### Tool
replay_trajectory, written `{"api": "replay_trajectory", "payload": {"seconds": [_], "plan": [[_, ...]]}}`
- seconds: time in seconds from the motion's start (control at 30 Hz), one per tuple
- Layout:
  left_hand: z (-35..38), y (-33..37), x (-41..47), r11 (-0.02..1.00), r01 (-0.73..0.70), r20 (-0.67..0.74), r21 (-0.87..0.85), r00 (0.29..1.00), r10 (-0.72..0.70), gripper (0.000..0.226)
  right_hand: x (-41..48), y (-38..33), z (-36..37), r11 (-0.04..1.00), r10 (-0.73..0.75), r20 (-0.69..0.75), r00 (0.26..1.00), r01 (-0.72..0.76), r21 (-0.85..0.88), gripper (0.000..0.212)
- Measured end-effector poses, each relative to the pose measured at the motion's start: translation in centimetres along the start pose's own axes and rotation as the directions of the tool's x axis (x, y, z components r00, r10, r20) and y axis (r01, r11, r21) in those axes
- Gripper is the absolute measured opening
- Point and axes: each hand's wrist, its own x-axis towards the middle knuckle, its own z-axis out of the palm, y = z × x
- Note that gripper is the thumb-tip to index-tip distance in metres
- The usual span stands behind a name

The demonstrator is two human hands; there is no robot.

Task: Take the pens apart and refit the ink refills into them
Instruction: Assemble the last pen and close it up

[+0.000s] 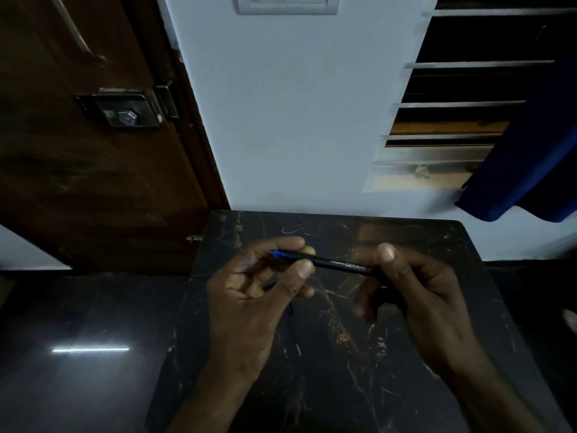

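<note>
Worktop (pixel 343 370) lies below the fingers (pixel 281 243), door (pixel 93 151) beyond-left. Pen (pixel 340 264) spans them, level, blue end pointing left; left hand (pixel 249 295) pinches that end, right hand (pixel 418 292) curls round the barrel.

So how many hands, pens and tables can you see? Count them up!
Hands: 2, the left hand and the right hand.
Pens: 1, the black pen, held by both.
Tables: 1, the dark table.
Total: 4.
A bluish bit under the left hand is too dim to name.

Home rm: wooden door (pixel 93 151) w/ lock (pixel 125 112), wall switch (pixel 287 3).
</note>
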Motion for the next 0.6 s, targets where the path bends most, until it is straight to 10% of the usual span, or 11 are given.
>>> {"api": "replay_trajectory", "payload": {"seconds": [0.23, 0.6], "plan": [[-3.1, -0.3, 1.8, 0.996, 0.029, 0.069, 0.089, 0.997, -0.036, 0.026, 0.4, 0.8, 1.5, 0.999, -0.01, -0.019, 1.0, 0.01, -0.038, 0.014], [-4.2, -2.4, 3.5, 0.987, 0.015, 0.183, 0.161, 0.982, -0.045, 0.019, 0.9, 2.1, 2.5, 0.999, -0.029, -0.097, 0.995, 0.026, -0.033, 0.03]]}}
